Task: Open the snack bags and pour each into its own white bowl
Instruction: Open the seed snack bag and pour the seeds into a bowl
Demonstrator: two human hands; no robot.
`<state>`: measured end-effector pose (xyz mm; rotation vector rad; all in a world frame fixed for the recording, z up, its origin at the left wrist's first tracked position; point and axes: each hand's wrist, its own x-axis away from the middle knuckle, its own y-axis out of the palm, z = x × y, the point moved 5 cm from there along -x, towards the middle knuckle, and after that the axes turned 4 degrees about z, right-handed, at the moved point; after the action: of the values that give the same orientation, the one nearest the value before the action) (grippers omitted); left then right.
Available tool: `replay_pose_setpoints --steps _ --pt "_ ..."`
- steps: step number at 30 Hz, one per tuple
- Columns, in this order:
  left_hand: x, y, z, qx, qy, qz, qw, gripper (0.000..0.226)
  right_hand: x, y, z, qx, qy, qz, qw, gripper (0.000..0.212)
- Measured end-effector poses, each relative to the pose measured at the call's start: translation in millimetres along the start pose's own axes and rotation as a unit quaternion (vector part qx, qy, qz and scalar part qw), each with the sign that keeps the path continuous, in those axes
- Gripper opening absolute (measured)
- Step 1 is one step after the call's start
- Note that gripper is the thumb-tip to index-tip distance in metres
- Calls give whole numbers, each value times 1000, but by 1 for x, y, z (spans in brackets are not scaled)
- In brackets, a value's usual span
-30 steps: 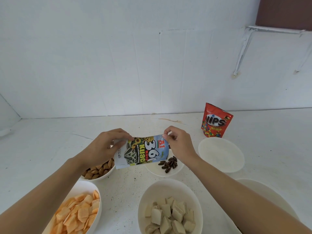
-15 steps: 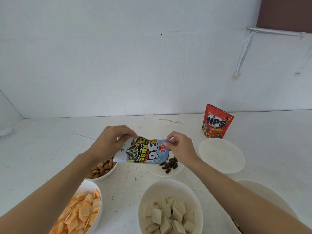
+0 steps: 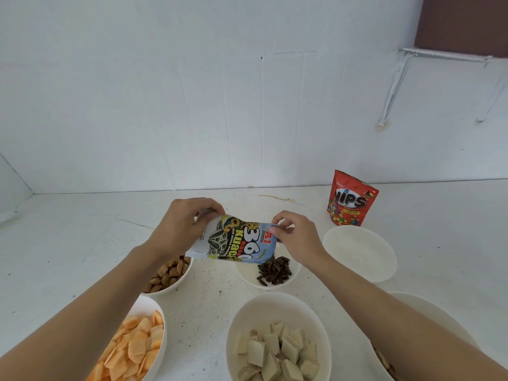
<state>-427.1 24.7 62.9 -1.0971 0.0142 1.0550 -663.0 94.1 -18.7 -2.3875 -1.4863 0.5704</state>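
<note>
A sunflower-seed bag [image 3: 237, 242] hangs sideways over the table, held at both ends. My left hand [image 3: 183, 226] grips its bottom end and my right hand [image 3: 298, 234] pinches its top corner. Right under the bag's lower edge is a small white bowl [image 3: 294, 273] with a pile of dark seeds [image 3: 274, 271]. An empty white bowl [image 3: 360, 251] sits to the right. A red Nips peanut bag [image 3: 351, 198] stands upright behind it.
A bowl of almonds [image 3: 167, 274] lies under my left wrist. Near the front are a bowl of orange chips [image 3: 134, 350] and a bowl of pale wafer pieces [image 3: 277, 350]. Another white bowl [image 3: 428, 314] is partly hidden by my right forearm. A white wall backs the table.
The seed bag has tilted, its left end lifted and turned more toward the seed bowl. Both hands have kept their grip.
</note>
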Motion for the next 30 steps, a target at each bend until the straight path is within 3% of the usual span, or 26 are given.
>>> replay_pose_setpoints --steps 4,9,16,21,26,30 --pt "-7 -8 8 14 12 17 1000 17 -2 -3 -7 3 -21 19 1000 29" --pt "-14 -15 15 29 21 29 999 11 -2 -3 -9 -10 -50 15 999 12" --pt "-9 4 12 3 26 22 999 12 4 4 -3 28 -59 -10 998 12" --pt "-6 4 5 24 -1 -2 1000 36 5 0 1 37 -64 -1 997 14" --pt "-8 -3 2 14 19 -41 999 32 2 -1 0 37 -68 0 997 15" --pt "-3 -9 -7 46 -18 -31 998 21 -1 -4 0 31 -66 0 997 15"
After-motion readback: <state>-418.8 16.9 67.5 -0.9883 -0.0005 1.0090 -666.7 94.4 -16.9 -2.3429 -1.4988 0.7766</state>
